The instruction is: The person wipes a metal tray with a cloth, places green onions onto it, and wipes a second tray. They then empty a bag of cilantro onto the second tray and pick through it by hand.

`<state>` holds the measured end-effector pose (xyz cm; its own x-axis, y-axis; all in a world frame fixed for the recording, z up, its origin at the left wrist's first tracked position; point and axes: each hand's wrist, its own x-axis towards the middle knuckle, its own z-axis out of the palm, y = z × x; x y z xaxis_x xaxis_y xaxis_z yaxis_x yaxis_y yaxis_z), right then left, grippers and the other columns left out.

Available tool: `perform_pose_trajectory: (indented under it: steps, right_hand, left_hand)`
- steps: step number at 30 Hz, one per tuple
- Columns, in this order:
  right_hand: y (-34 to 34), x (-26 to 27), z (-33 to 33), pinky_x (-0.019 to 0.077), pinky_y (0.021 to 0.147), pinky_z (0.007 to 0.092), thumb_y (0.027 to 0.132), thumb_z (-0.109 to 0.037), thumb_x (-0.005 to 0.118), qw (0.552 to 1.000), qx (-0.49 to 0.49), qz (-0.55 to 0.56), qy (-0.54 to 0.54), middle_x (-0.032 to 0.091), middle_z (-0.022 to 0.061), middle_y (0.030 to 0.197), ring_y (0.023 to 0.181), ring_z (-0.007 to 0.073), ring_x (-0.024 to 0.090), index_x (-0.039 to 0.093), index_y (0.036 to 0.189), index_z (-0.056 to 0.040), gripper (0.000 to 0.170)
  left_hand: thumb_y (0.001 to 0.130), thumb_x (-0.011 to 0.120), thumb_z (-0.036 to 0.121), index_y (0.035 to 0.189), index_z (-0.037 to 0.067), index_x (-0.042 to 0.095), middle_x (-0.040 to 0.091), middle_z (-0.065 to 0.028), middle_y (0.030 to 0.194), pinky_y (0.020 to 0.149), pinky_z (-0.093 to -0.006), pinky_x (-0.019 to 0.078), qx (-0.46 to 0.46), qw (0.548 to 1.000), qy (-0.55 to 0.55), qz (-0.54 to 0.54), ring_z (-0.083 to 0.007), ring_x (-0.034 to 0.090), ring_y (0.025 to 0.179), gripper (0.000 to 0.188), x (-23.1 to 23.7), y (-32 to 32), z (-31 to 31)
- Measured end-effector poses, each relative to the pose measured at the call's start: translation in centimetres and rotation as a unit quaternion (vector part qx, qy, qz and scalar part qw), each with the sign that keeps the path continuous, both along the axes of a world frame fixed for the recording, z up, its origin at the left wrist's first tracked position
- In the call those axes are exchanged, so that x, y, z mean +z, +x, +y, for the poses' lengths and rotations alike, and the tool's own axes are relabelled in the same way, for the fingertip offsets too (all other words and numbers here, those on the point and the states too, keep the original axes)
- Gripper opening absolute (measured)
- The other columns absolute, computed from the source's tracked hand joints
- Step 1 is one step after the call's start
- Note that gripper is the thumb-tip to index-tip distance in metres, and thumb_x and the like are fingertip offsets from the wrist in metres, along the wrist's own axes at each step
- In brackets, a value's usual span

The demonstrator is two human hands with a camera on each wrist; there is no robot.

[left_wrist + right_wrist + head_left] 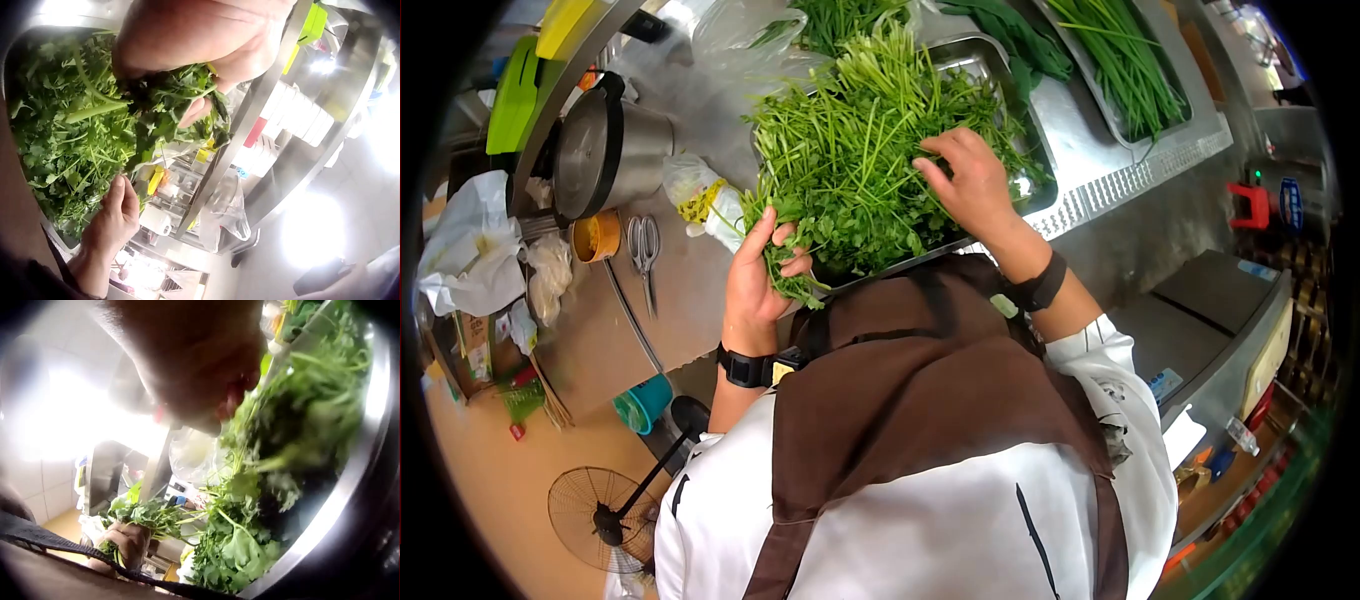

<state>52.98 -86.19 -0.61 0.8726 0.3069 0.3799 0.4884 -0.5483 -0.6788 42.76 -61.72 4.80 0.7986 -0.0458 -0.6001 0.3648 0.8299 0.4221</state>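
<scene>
A heap of leafy cilantro [855, 165] fills a metal tray [1045, 190] right in front of the person. At the tray's near left corner, the left hand [762, 272] grips a small bunch of cilantro [181, 112], its leaves poking out between thumb and fingers. Over the right part of the heap is the right hand [975, 180], thumb and forefinger apart and fingers bent loosely. From the left wrist, the same right hand [112, 219] appears at the edge of the leaves. Its palm side is dark in the right wrist view.
Scissors [643, 255], an orange tape roll [596, 238] and a lidded pot [615, 145] stand to the left. Clear plastic bags [745, 45] lie behind the tray. A second tray [1135, 140] at the back right holds long green stalks. A fan [605, 520] stands on the floor.
</scene>
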Motion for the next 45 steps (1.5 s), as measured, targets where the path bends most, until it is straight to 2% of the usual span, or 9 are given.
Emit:
perform_pose_trajectory:
  steps: [8,13,17,19,24,31,33,37,45]
  right_hand:
    - [2.0,-0.2,0.6,0.046,0.067,0.0329,0.077,-0.015,0.067,0.997,-0.004,0.04,0.059,0.058,0.0084,0.077,0.072,0.0231,0.057,0.067,0.085,-0.0034,0.014]
    - [3.0,1.9,-3.0,0.0435,0.062,0.0237,0.084,-0.015,0.065,0.904,-0.125,0.266,0.312,0.062,0.0032,0.079,0.069,0.0089,0.055,0.066,0.087,0.0015,0.017]
    - [3.5,1.7,-4.1,0.0444,0.061,0.0248,0.088,-0.013,0.06,0.881,-0.136,0.231,0.39,0.064,0.0079,0.086,0.071,0.0108,0.057,0.062,0.093,0.0021,0.016]
    - [3.5,3.0,-4.4,0.0467,0.064,0.0274,0.091,-0.012,0.053,0.78,-0.061,0.217,0.584,0.064,0.0134,0.095,0.073,0.0152,0.06,0.056,0.098,0.0011,0.015]
    - [3.5,4.4,-5.5,0.0495,0.072,0.0338,0.095,-0.019,0.043,0.71,0.081,0.267,0.647,0.063,0.0161,0.094,0.076,0.0204,0.061,0.053,0.093,-0.0029,0.019]
    - [-3.6,5.5,3.5,0.0487,0.066,0.0265,0.087,-0.01,0.056,0.792,0.274,0.422,0.347,0.061,0.007,0.084,0.072,0.0133,0.06,0.058,0.091,0.0,0.011]
    - [-3.6,4.8,4.2,0.0472,0.066,0.0278,0.085,-0.01,0.058,0.902,0.307,0.225,0.205,0.06,0.0069,0.084,0.073,0.0128,0.057,0.06,0.091,-0.0005,0.011]
    - [-3.0,6.0,3.0,0.0465,0.067,0.028,0.081,-0.008,0.061,0.906,0.284,0.22,0.222,0.06,0.0076,0.092,0.074,0.0131,0.056,0.061,0.095,-0.001,0.016]
    - [1.9,1.4,8.7,0.0497,0.075,0.0413,0.077,-0.012,0.059,0.989,0.14,0.013,-0.038,0.054,0.018,0.116,0.087,0.0316,0.061,0.056,0.109,-0.0043,0.033]
  left_hand:
    - [0.094,0.046,0.02,0.101,0.008,0.05,0.044,0.0016,0.073,0.048,-0.0203,0.0338,0.005,0.998,-0.024,-0.058,-0.0114,0.041,0.063,0.014,0.4,-0.5,1.0]
    - [0.093,0.047,0.019,0.105,0.008,0.05,0.044,0.0013,0.075,0.048,-0.0209,0.0345,-0.021,0.998,0.009,-0.05,-0.0123,0.042,0.065,0.016,-0.4,-0.7,1.3]
    - [0.093,0.048,0.019,0.106,0.007,0.05,0.045,0.0013,0.075,0.048,-0.0211,0.0344,-0.014,1.0,0.004,-0.027,-0.0123,0.042,0.065,0.018,-0.7,-0.6,1.1]
    - [0.093,0.048,0.019,0.108,0.007,0.05,0.045,0.0013,0.076,0.048,-0.0211,0.0343,-0.021,0.999,0.005,-0.042,-0.0123,0.041,0.065,0.02,-0.8,-0.5,1.2]
    - [0.092,0.049,0.023,0.11,0.005,0.052,0.046,0.0022,0.077,0.049,-0.0209,0.0342,-0.076,0.996,0.036,-0.039,-0.0081,0.042,0.067,0.025,-0.4,-0.1,0.7]
    - [0.087,0.06,0.03,0.091,0.005,0.062,0.057,-0.0007,0.08,0.053,-0.0241,0.0408,-0.16,0.98,0.118,-0.003,-0.0103,0.051,0.068,0.026,-0.6,2.5,-4.0]
    - [0.087,0.061,0.027,0.089,0.002,0.063,0.06,-0.0033,0.085,0.057,-0.0263,0.045,-0.168,0.979,0.115,-0.012,-0.0121,0.055,0.071,0.025,-2.5,2.9,-3.6]
    - [0.089,0.056,0.022,0.103,0.002,0.059,0.062,-0.0066,0.094,0.071,-0.0297,0.0504,-0.154,0.982,0.108,0.011,-0.0161,0.06,0.082,0.025,-2.2,2.7,-2.9]
    - [0.09,0.057,0.031,0.091,0.006,0.056,0.044,0.0039,0.063,0.047,-0.0197,0.0322,-0.161,0.975,0.149,0.04,-0.0058,0.04,0.054,0.024,-0.9,1.0,-2.4]
